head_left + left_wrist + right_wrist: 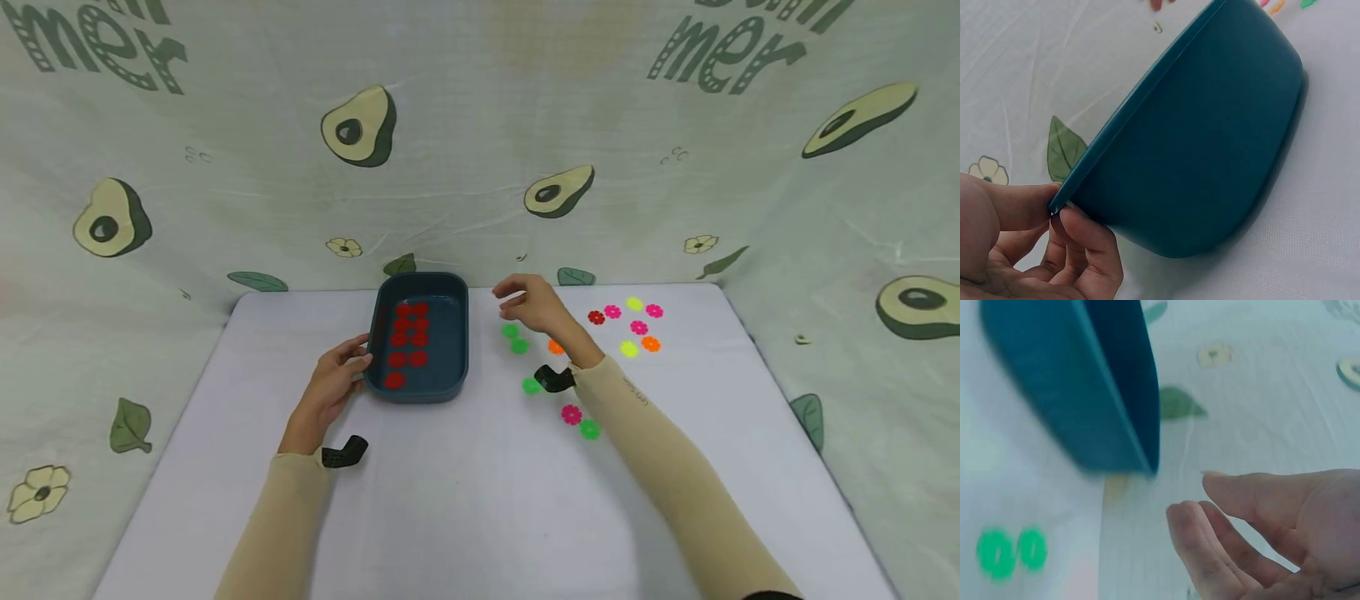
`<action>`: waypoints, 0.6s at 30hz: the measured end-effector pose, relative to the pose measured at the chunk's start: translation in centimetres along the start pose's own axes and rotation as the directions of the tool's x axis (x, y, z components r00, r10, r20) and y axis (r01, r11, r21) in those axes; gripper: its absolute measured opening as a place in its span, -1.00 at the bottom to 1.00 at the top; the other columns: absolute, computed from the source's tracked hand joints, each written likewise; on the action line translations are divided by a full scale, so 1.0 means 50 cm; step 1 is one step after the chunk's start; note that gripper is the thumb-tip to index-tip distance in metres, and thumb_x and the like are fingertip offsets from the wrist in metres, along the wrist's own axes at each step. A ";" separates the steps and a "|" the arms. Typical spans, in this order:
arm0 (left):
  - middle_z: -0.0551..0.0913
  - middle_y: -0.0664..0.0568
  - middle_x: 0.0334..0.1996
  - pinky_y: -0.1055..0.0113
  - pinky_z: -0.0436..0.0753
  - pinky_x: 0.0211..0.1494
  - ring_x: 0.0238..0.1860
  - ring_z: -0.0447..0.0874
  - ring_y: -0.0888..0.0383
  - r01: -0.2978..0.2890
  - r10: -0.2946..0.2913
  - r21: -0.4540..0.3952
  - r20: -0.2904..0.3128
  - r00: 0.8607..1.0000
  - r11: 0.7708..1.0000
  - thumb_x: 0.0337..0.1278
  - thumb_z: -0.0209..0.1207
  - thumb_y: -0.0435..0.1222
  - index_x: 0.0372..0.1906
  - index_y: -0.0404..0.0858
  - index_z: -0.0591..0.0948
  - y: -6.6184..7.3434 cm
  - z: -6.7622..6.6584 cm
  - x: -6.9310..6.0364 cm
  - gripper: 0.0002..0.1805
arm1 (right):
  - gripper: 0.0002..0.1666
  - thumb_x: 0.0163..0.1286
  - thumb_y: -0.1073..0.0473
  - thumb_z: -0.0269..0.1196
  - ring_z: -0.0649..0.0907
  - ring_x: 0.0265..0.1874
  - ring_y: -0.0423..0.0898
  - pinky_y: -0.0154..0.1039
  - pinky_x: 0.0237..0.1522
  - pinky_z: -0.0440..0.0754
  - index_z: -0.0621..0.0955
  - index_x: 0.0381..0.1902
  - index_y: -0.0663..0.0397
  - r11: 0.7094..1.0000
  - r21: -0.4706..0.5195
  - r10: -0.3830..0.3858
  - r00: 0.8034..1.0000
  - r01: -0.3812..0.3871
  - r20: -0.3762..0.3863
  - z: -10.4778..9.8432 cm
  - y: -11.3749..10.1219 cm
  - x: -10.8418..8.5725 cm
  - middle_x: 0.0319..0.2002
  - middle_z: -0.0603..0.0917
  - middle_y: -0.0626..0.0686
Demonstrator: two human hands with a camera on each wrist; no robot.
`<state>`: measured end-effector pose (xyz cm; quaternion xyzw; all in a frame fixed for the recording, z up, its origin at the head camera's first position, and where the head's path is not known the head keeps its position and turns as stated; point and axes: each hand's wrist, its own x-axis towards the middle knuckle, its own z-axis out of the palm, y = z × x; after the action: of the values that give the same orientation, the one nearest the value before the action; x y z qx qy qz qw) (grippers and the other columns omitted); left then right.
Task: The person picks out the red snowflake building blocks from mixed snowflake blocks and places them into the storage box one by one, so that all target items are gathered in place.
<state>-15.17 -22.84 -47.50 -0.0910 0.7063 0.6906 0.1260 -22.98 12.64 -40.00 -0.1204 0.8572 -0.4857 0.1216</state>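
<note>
A dark teal rectangular tub (448,367) stands on the white table, with two columns of small red flower-shaped discs (397,359) on its floor. At the tub's left side my left hand (333,385) pinches the rim between thumb and fingers, as the left wrist view shows on the tub wall (1185,144). My right hand (531,304) hovers just right of the tub, its fingers loosely bent and a gap between thumb and fingertips. Nothing is visible in that gap in the right wrist view (1254,531). Below it lie green discs (519,346).
Right of the tub, loose discs are scattered: a pink one (572,415), an orange one (651,343), a yellow one (628,349), a red one (596,317) and several others. Some lie close to the right forearm. A printed cloth (465,167) hangs behind the table (450,517).
</note>
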 end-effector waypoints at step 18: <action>0.40 0.11 0.05 0.44 0.48 -0.26 -0.20 0.42 0.31 0.011 -0.011 0.007 0.005 1.000 1.000 0.64 0.04 -0.39 0.65 -0.31 0.24 0.000 -0.004 0.000 -0.39 | -0.52 0.47 0.49 0.25 0.67 0.20 0.29 0.09 0.25 0.65 0.54 0.32 0.42 0.986 -0.044 0.143 0.949 -0.162 -0.282 -0.140 0.222 -0.078 0.30 0.58 0.38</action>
<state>-15.16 -23.06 -47.51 -0.0926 0.7079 0.6877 0.1320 -22.56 25.05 -45.71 0.0116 0.8882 -0.4582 0.0332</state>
